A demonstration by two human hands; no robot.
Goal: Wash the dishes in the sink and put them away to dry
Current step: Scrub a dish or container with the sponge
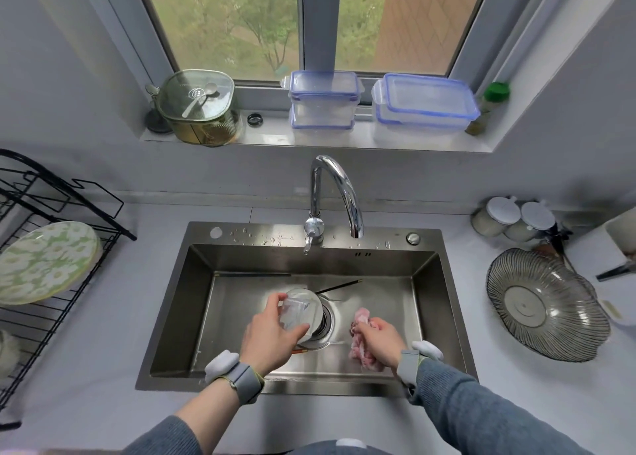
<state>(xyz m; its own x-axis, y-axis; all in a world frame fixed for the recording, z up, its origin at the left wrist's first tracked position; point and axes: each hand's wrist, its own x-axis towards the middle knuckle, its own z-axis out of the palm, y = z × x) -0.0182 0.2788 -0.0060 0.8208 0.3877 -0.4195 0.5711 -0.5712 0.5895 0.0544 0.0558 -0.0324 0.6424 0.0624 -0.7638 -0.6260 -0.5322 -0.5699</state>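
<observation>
In the steel sink point(192, 303), my left hand point(268, 337) grips a clear drinking glass point(292, 313) lying on its side over a white bowl point(311, 308) near the drain. My right hand point(380, 344) holds a bunched pink cloth point(361, 348) on the sink floor to the right of the drain. A pair of dark chopsticks point(340, 286) lies at the back of the basin. The faucet point(339, 193) stands above the back rim; no water stream shows.
A black wire drying rack point(51, 282) on the left counter holds a green floral plate point(44, 262). A ribbed glass dish point(543, 303) sits on the right counter, with white-lidded jars point(512, 219) behind it. Plastic containers point(423, 102) and a green lidded pot point(198, 105) line the windowsill.
</observation>
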